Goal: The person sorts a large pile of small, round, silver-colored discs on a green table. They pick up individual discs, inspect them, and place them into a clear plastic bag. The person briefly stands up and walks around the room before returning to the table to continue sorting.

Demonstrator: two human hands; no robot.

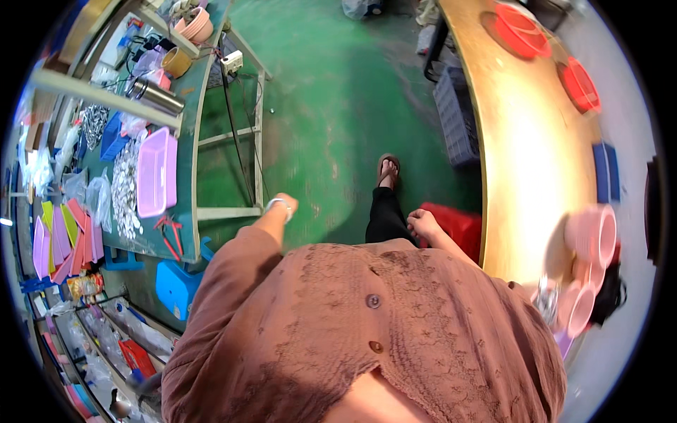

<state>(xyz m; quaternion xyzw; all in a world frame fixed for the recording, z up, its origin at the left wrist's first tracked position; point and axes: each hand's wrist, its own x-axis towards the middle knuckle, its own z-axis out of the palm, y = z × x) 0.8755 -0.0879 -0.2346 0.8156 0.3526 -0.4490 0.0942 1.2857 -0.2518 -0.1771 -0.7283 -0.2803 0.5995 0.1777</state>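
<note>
My left hand, with a pale band at its wrist, hangs over the green floor beside the left workbench; its fingers are turned away and hard to make out. On the other side, my right hand hangs by my thigh with its fingers curled in, and nothing shows in them. Behind it is a red plastic object, partly hidden by my arm. Nearest to my left hand on the workbench are red-handled pliers and a pink-purple plastic basin, next to a pile of small silvery pieces.
A wooden table runs along the right, bearing red baskets and stacked pink pots. Under it stands a grey crate. A blue stool is at my left. A steel flask lies on the left workbench.
</note>
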